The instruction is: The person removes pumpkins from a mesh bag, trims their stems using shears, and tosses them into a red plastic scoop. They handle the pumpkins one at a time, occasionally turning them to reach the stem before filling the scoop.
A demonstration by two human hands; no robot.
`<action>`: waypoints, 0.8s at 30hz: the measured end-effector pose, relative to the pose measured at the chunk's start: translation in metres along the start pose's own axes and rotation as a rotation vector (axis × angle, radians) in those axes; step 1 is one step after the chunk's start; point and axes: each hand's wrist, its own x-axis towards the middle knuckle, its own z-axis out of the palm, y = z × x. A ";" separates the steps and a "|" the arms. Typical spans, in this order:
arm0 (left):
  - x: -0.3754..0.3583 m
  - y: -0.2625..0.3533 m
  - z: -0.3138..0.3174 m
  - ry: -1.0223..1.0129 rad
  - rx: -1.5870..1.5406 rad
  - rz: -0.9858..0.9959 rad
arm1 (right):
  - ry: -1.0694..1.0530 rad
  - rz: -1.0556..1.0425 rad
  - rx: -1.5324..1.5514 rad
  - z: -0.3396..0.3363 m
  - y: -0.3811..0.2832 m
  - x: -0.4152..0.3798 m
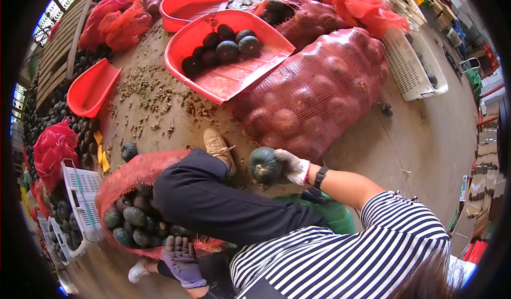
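Observation:
My right hand [291, 167], in a whitish work glove, grips a dark green pumpkin [264, 165] by its side, held above the floor in front of my body. My left hand [183, 263], in a purple and grey glove, lies palm up with its fingers stretched out and holds nothing. Just beyond its fingertips is the opening of a red mesh sack [143, 166] lying on its side. Several dark green pumpkins [136, 216] show inside that sack. My bent leg hides part of it.
A full red mesh sack [324, 94] lies ahead. Beside it, a red scoop [234, 78] holds several dark pumpkins. Another red scoop [93, 89] lies left. White crates [407, 65] stand right, and a white crate [85, 198] left. Dry debris [151, 94] litters the floor.

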 end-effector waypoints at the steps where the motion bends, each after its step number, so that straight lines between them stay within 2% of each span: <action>1: -0.002 0.010 0.017 -0.045 -0.014 0.033 | -0.113 0.005 0.126 0.010 -0.002 -0.007; 2: -0.005 0.019 0.036 -0.095 -0.028 0.068 | 0.012 -0.053 0.121 0.006 -0.005 -0.008; 4: -0.007 0.029 0.065 -0.229 -0.053 0.127 | 0.002 -0.170 -0.002 0.042 -0.007 -0.022; 5: -0.012 0.033 0.090 -0.220 0.015 0.199 | -0.001 -0.224 -0.062 0.064 -0.006 -0.031; 6: -0.023 0.035 0.121 -0.207 0.085 0.270 | 0.126 -0.264 -0.184 0.078 -0.003 -0.040; 7: -0.029 0.039 0.139 -0.193 0.156 0.342 | 0.126 -0.237 -0.150 0.090 -0.001 -0.045; 8: -0.030 0.043 0.143 -0.187 0.246 0.382 | 0.124 -0.208 -0.120 0.101 0.000 -0.048; 11: -0.044 0.049 0.153 0.033 0.302 0.423 | 0.134 -0.214 -0.028 0.115 0.002 -0.043; 12: -0.042 0.046 0.145 -0.027 0.342 0.556 | 0.150 -0.212 0.024 0.128 0.003 -0.047; 14: -0.045 0.057 0.163 -0.453 0.193 0.444 | 0.140 -0.202 0.123 0.145 0.004 -0.054; 15: -0.045 0.061 0.176 -0.659 0.118 0.377 | 0.137 -0.240 0.037 0.152 0.005 -0.055; 17: -0.052 0.034 0.229 -0.656 0.054 0.189 | 0.141 -0.309 -0.121 0.169 0.009 -0.058; 19: -0.040 0.021 0.256 -0.799 0.107 -0.085 | 0.053 -0.452 -0.847 0.180 -0.007 -0.068; 20: -0.037 0.010 0.253 -0.801 0.066 -0.145 | 0.043 -0.566 -1.164 0.185 -0.015 -0.072; 21: -0.029 0.001 0.252 -0.810 0.024 -0.203 | 0.210 -0.338 -0.971 0.199 -0.030 -0.086; 23: -0.015 -0.008 0.250 -0.791 -0.085 -0.295 | 0.366 -0.485 -1.465 0.131 -0.061 -0.106; 24: -0.012 -0.011 0.242 -0.753 -0.160 -0.327 | 0.277 -0.449 -1.961 0.071 -0.076 -0.115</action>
